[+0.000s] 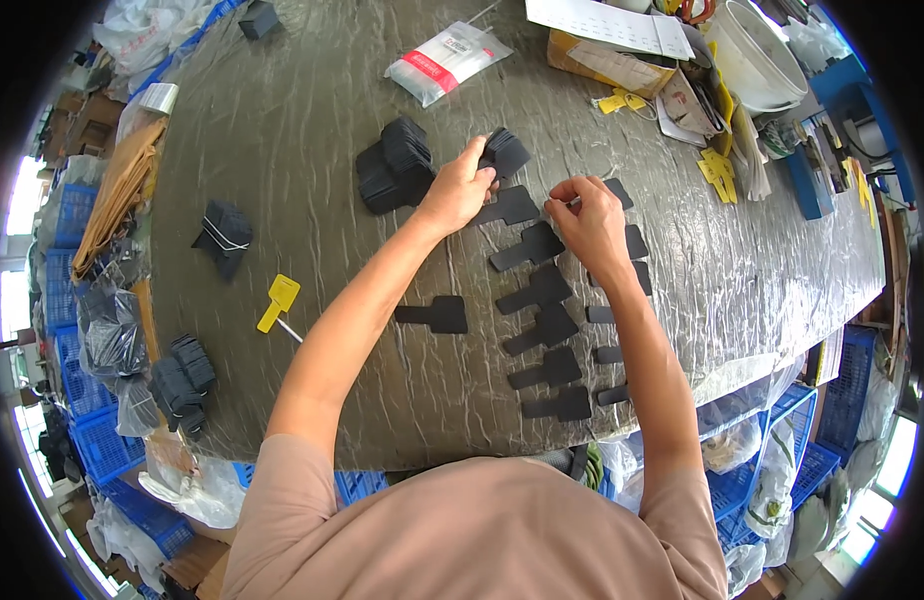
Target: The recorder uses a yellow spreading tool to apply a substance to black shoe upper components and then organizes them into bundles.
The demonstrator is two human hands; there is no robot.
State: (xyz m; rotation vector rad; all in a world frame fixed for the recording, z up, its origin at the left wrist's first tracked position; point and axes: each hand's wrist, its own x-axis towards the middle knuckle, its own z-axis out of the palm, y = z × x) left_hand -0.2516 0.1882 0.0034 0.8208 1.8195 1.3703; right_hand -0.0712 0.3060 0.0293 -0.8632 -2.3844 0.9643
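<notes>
Workbench (282,130) wrapped in wrinkled clear film over a dark top; blue crates stand along its near and left edges, and clutter crowds the far right corner.

Left hand (460,190): closed on a small fanned stack of black paddle-shaped tags (504,152), thumb on top, fingers curled beneath. The stack sits just above the film, a little past the middle of the bench toward the far edge.

Right hand (587,218): thumb and forefinger pinched together at the far end of the laid-out tags. A thin pale sliver shows at the fingertips; too small to identify, so what is pinched cannot be told. One black tag (618,190) pokes out just behind the knuckles.

Laid-out tags (544,330): two rough columns run from the hands back toward the near edge, flat, heads angled right, mostly apart with a few edges touching. The right column is partly hidden by the right forearm. One single tag (437,314) lies alone to the left of the columns.

Judgement on technique: keep the left-hand stack fanned so one tag peels off at a time; keep spacing even, so no tag overlaps another; keep the right forearm lifted, since it passes over the right column and could drag it.

Surroundings: a larger black tag pile (394,165) lies just left of the left hand. Banded black bundle (223,238) and yellow tag (278,300) lie nearer the left edge. A clear packet with a red stripe (444,62) lies by the far edge.
</notes>
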